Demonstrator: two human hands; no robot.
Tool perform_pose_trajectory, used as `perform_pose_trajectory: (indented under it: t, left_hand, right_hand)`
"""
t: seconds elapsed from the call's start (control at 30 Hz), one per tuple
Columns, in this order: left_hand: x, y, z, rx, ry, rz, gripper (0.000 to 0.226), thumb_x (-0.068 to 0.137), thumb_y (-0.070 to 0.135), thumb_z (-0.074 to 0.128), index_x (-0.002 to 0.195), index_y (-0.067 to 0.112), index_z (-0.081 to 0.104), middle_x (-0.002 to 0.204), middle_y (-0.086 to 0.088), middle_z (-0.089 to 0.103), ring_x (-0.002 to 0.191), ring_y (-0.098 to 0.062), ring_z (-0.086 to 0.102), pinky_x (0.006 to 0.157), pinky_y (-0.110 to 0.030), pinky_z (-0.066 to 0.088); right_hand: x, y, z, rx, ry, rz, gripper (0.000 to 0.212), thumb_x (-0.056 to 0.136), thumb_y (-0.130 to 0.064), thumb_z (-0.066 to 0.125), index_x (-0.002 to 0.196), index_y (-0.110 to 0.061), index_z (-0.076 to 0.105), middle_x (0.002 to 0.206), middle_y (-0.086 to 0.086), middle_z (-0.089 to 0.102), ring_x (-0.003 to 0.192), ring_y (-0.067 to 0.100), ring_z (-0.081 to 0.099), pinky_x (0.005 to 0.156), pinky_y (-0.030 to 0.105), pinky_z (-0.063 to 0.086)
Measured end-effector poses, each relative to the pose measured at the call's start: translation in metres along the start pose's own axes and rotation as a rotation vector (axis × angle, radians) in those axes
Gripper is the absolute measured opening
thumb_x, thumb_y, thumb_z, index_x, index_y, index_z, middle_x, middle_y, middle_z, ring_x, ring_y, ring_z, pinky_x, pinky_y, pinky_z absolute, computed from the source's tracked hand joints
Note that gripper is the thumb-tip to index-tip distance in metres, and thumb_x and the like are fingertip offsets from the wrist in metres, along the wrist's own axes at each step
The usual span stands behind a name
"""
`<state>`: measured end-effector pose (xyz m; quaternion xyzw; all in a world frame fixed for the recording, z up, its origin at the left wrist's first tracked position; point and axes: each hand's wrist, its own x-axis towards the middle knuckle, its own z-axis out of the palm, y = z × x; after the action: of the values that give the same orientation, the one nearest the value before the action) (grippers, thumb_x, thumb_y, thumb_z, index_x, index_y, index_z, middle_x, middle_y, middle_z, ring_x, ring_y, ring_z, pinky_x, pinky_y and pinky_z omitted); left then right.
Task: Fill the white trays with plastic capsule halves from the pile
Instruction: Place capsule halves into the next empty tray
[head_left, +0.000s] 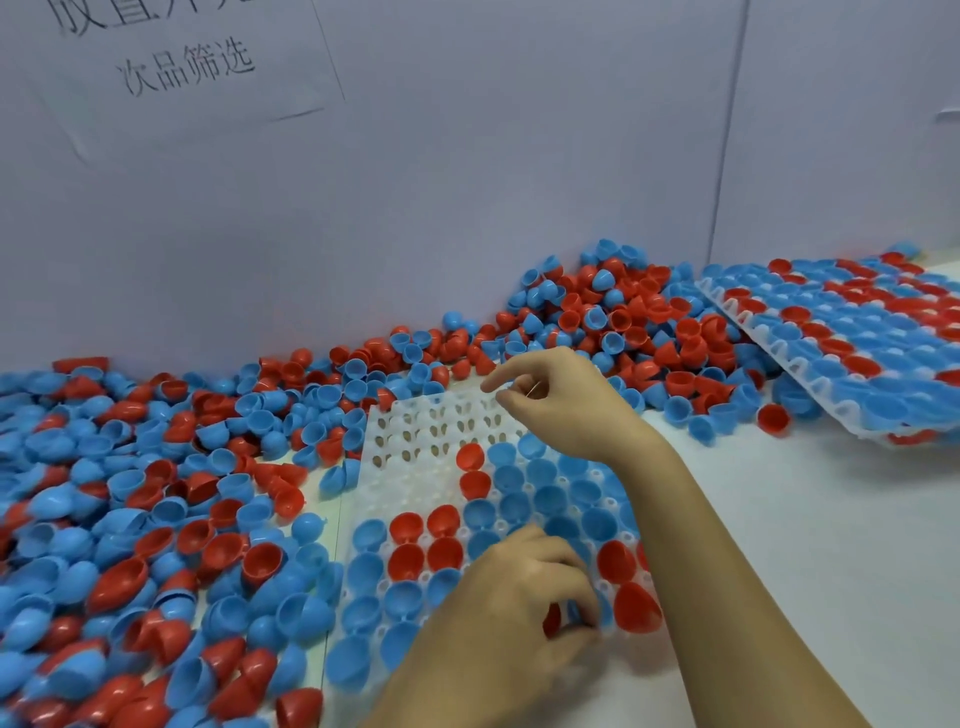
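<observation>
The white tray (415, 457) lies on the counter (779, 519), near rows filled, far pockets empty. Left hand (519, 597) curls round red and blue capsule halves (563, 618) low over the tray. Right hand (561, 400) hovers at the far edge, fingers loosely bent, holding nothing I can make out. Risk: a half could tip, knocking seated neighbours, with the pile (156, 493) crowding the rim.

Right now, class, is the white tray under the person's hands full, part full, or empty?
Part full. The white tray has blue and red capsule halves seated in its near rows, while bare sockets show at its far left.
</observation>
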<state>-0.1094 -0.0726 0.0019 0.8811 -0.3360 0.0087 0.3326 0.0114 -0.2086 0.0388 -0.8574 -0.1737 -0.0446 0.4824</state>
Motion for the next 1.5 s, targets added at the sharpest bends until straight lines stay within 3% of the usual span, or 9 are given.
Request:
perform_pose_trajectory:
  t: [0.1, 0.23, 0.5, 0.67, 0.97, 1.03, 1.17, 1.33, 1.5]
  left_hand:
    - [-0.001, -0.002, 0.001, -0.018, 0.03, -0.013, 0.002, 0.08, 0.011, 0.08, 0.082, 0.011, 0.08, 0.091, 0.001, 0.072, 0.091, -0.008, 0.057, 0.083, -0.025, 0.047]
    - [-0.002, -0.006, 0.003, -0.012, 0.05, 0.013, 0.006, 0.077, 0.011, 0.083, 0.082, 0.011, 0.08, 0.089, 0.003, 0.073, 0.092, -0.006, 0.058, 0.082, -0.025, 0.049]
    - [-0.002, -0.005, 0.003, 0.032, 0.16, 0.13, 0.021, 0.076, 0.031, 0.085, 0.091, 0.017, 0.082, 0.091, 0.011, 0.076, 0.094, -0.003, 0.06, 0.086, -0.021, 0.05]
    - [0.011, 0.004, 0.01, 0.1, 0.039, 0.196, 0.033, 0.09, 0.044, 0.064, 0.111, 0.023, 0.079, 0.114, 0.014, 0.074, 0.113, -0.009, 0.058, 0.099, -0.032, 0.048]
    - [0.019, 0.004, 0.018, 0.255, 0.008, 0.34, 0.03, 0.091, 0.045, 0.056, 0.096, 0.029, 0.081, 0.104, 0.013, 0.075, 0.094, -0.011, 0.065, 0.077, -0.026, 0.057]
    - [0.019, 0.001, 0.011, 0.174, 0.055, 0.269, 0.031, 0.09, 0.051, 0.057, 0.1, 0.031, 0.08, 0.112, 0.015, 0.073, 0.104, -0.003, 0.061, 0.088, -0.018, 0.051]
    - [0.035, -0.034, -0.038, 0.115, 0.235, -0.17, 0.031, 0.086, 0.062, 0.056, 0.106, 0.043, 0.07, 0.113, 0.037, 0.055, 0.119, 0.014, 0.042, 0.096, -0.003, 0.027]
    - [0.088, -0.114, -0.105, 0.303, 0.267, -0.524, 0.024, 0.093, 0.03, 0.068, 0.116, 0.029, 0.06, 0.12, 0.009, 0.052, 0.118, -0.013, 0.05, 0.096, -0.027, 0.041]
    - [0.149, -0.167, -0.114, 0.447, 0.191, -0.542, 0.047, 0.092, 0.031, 0.065, 0.138, 0.028, 0.054, 0.13, -0.002, 0.051, 0.126, -0.028, 0.043, 0.106, -0.043, 0.043]
  right_hand:
    - [0.0, 0.003, -0.006, -0.02, 0.015, 0.012, 0.019, 0.095, -0.018, 0.061, 0.099, -0.031, 0.073, 0.069, 0.001, 0.067, 0.066, 0.028, 0.062, 0.058, 0.026, 0.054]
    - [-0.003, 0.009, -0.015, -0.037, 0.046, 0.025, 0.017, 0.095, -0.021, 0.061, 0.1, -0.032, 0.074, 0.072, 0.0, 0.066, 0.058, 0.004, 0.055, 0.057, 0.02, 0.048]
    - [-0.005, 0.012, -0.023, -0.01, 0.069, 0.043, 0.018, 0.095, -0.019, 0.062, 0.1, -0.032, 0.074, 0.082, 0.008, 0.07, 0.064, 0.012, 0.059, 0.058, 0.022, 0.054]
    - [-0.005, 0.015, -0.025, 0.011, 0.074, 0.048, 0.019, 0.095, -0.02, 0.061, 0.098, -0.035, 0.073, 0.071, 0.0, 0.067, 0.055, 0.005, 0.054, 0.053, 0.016, 0.05]
    - [-0.006, 0.02, -0.029, 0.022, 0.097, 0.091, 0.018, 0.096, -0.022, 0.061, 0.1, -0.036, 0.073, 0.07, -0.001, 0.066, 0.055, 0.002, 0.052, 0.052, 0.012, 0.047]
    - [-0.006, 0.021, -0.029, 0.035, 0.103, 0.091, 0.018, 0.096, -0.021, 0.062, 0.1, -0.034, 0.073, 0.069, -0.003, 0.066, 0.055, 0.0, 0.054, 0.053, 0.011, 0.045]
    - [-0.006, 0.022, -0.029, 0.058, 0.106, 0.09, 0.019, 0.096, -0.021, 0.062, 0.097, -0.036, 0.074, 0.073, 0.001, 0.069, 0.057, 0.002, 0.055, 0.057, 0.019, 0.05]
    - [-0.005, 0.02, -0.025, 0.088, 0.09, 0.092, 0.02, 0.095, -0.021, 0.062, 0.094, -0.037, 0.073, 0.076, 0.004, 0.07, 0.064, 0.023, 0.061, 0.06, 0.03, 0.054]
    - [-0.002, 0.022, -0.023, 0.136, 0.084, 0.086, 0.02, 0.095, -0.021, 0.063, 0.092, -0.036, 0.074, 0.074, 0.004, 0.066, 0.055, 0.012, 0.051, 0.055, 0.023, 0.047]
